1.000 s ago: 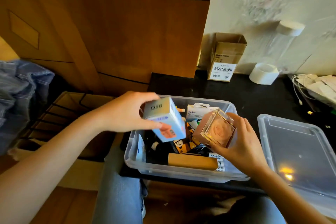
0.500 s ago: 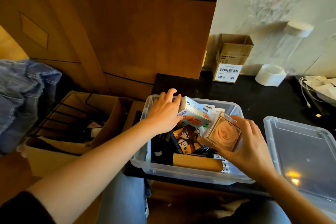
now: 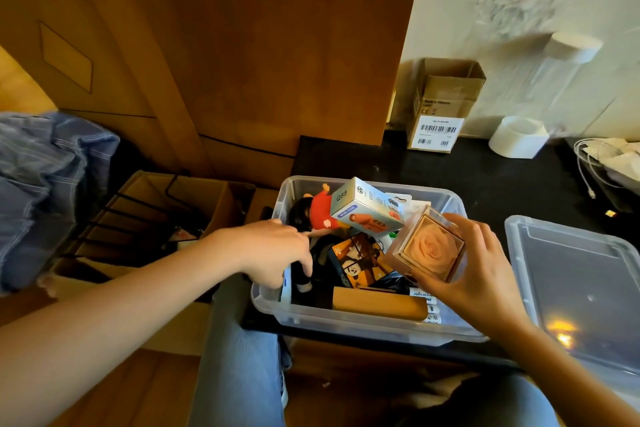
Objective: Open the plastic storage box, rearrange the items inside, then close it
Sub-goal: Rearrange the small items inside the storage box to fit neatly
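Head view: open storage box (image 3: 346,317) on the dark table, lid (image 3: 571,288) lying just right of it.

Right hand (image 3: 481,274) grips a clear rose cube (image 3: 427,248) over the box's right side. Left hand (image 3: 273,253) reaches over the left rim, fingers loosely curled downward, holding nothing visible. A mini fan carton (image 3: 367,210) lies tilted at the back on other items.

One clear plastic storage box (image 3: 349,317), one clear plastic lid (image 3: 581,288), two brown cardboard boxes (image 3: 445,104) (image 3: 194,194), two bare hands (image 3: 273,253) (image 3: 481,270).
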Demonstrator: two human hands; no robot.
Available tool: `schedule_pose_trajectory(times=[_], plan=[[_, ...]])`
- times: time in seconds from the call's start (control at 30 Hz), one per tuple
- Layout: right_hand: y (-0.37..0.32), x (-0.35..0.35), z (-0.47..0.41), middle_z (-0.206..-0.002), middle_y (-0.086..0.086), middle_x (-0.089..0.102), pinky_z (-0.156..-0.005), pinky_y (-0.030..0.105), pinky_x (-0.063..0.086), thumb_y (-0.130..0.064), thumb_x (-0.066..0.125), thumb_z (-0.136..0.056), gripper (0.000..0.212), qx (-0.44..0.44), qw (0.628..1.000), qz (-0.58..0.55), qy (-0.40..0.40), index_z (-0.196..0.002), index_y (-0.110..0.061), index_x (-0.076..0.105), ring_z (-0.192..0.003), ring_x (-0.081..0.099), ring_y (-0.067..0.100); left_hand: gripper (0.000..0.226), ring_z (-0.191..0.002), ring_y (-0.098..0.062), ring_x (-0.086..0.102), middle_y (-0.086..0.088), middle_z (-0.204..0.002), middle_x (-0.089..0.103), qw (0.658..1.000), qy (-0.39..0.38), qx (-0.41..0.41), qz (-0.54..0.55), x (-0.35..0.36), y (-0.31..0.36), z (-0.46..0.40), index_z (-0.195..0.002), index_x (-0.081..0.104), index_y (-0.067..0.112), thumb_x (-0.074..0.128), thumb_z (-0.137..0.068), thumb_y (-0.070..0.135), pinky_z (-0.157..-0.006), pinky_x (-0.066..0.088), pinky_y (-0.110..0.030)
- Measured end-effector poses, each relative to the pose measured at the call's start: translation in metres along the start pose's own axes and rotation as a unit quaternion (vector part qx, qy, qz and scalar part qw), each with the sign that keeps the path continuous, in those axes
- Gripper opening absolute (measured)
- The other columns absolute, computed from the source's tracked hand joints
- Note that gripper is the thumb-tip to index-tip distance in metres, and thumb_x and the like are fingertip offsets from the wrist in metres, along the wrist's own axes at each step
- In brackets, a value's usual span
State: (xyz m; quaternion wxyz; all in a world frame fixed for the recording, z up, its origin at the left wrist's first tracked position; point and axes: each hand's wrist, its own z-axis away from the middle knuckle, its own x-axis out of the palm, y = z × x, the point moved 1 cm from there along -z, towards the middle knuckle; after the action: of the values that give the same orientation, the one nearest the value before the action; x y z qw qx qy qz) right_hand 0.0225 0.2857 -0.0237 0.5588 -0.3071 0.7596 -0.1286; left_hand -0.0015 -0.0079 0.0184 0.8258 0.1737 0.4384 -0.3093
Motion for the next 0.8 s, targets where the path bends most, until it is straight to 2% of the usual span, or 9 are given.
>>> schedule_pose_trajectory(times=[0.1,0.2,0.27,0.33,0.43,0.5,0.6,0.7,0.8], plan=[[0.001,0.0,0.0,-0.114,-0.025,0.034,-0.074,0.011,0.034,-0.075,0.058,-0.055,0.088,0.003,1.0,-0.001,0.004,-0.129,-0.034,0.033,-0.102,0.04,0.002,0.045,-0.112,-0.022,0.048,0.003,-0.122,0.055,0.996,0.004,0.007,-0.088,0.009,0.007,-0.013,-0.118,0.064,0.029,0.056,-0.083,0.003,-0.093,0.036,-0.035],[0.002,0.001,0.001,-0.114,-0.026,0.034,-0.074,0.012,0.034,-0.076,0.058,-0.056,0.088,0.007,1.0,-0.003,0.005,-0.129,-0.035,0.032,-0.103,0.042,0.002,0.027,-0.09,-0.019,0.056,0.003,-0.097,0.065,0.995,0.061,-0.007,-0.075,0.01,0.006,-0.02,-0.099,0.071,0.024,0.054,-0.085,0.008,-0.076,0.041,-0.03],[0.002,0.001,0.0,-0.114,-0.027,0.033,-0.075,0.011,0.034,-0.077,0.057,-0.056,0.088,0.011,1.0,-0.004,0.008,-0.129,-0.036,0.032,-0.103,0.042,0.002,0.014,-0.071,-0.015,0.055,0.005,-0.075,0.061,0.993,0.116,-0.028,-0.003,0.003,0.001,-0.02,-0.086,0.071,0.022,0.057,-0.088,0.025,-0.06,0.039,-0.026],[0.002,0.001,0.0,-0.114,-0.028,0.032,-0.075,0.01,0.034,-0.08,0.056,-0.056,0.089,0.012,1.0,-0.007,0.009,-0.13,-0.037,0.031,-0.104,0.042,0.001,0.023,-0.058,-0.013,0.052,0.005,-0.063,0.056,0.972,0.196,-0.054,0.12,-0.005,-0.005,-0.018,-0.076,0.068,0.019,0.059,-0.088,0.036,-0.054,0.037,-0.027],[-0.001,-0.001,0.001,-0.117,-0.023,0.037,-0.076,0.01,0.034,-0.08,0.056,-0.058,0.089,0.008,1.0,-0.01,0.026,-0.13,-0.034,0.032,-0.105,0.039,-0.001,0.025,-0.048,-0.008,0.058,0.005,-0.057,0.06,0.896,0.302,-0.089,0.313,-0.019,-0.005,-0.021,-0.079,0.064,0.012,0.06,-0.089,0.035,-0.049,0.047,-0.028],[-0.003,-0.003,0.002,-0.122,-0.011,0.042,-0.079,0.011,0.034,-0.073,0.062,-0.059,0.09,0.002,0.999,-0.006,0.051,-0.132,-0.028,0.034,-0.108,0.037,-0.001,0.022,-0.049,-0.005,0.064,0.0,-0.06,0.063,0.87,0.318,-0.114,0.359,-0.023,-0.001,-0.03,-0.081,0.059,0.009,0.059,-0.092,0.028,-0.054,0.054,-0.029],[-0.006,-0.008,0.005,-0.126,-0.002,0.041,-0.084,0.013,0.035,-0.064,0.067,-0.059,0.091,0.007,0.995,-0.026,0.098,-0.133,-0.023,0.034,-0.113,0.035,-0.001,0.017,-0.061,-0.008,0.069,-0.002,-0.078,0.065,0.857,0.279,-0.137,0.411,-0.018,0.013,-0.055,-0.077,0.056,0.014,0.056,-0.094,0.017,-0.058,0.058,-0.03],[-0.008,-0.013,0.008,-0.128,0.003,0.041,-0.087,0.023,0.043,-0.061,0.072,-0.059,0.093,0.014,0.99,-0.072,0.119,-0.133,-0.02,0.033,-0.115,0.04,0.005,0.015,-0.093,-0.025,0.068,-0.014,-0.107,0.067,0.813,0.241,-0.135,0.513,-0.007,0.03,-0.082,-0.104,0.062,0.005,0.052,-0.094,0.006,-0.081,0.057,-0.042],[-0.01,-0.013,0.008,-0.127,-0.002,0.042,-0.087,0.016,0.041,-0.058,0.073,-0.061,0.09,-0.019,0.995,-0.064,0.07,-0.133,-0.021,0.033,-0.114,0.042,0.005,0.02,-0.105,-0.028,0.062,-0.013,-0.117,0.062,0.771,0.191,-0.125,0.595,-0.004,0.046,-0.095,-0.113,0.056,0.01,0.051,-0.094,0.004,-0.094,0.051,-0.045]])
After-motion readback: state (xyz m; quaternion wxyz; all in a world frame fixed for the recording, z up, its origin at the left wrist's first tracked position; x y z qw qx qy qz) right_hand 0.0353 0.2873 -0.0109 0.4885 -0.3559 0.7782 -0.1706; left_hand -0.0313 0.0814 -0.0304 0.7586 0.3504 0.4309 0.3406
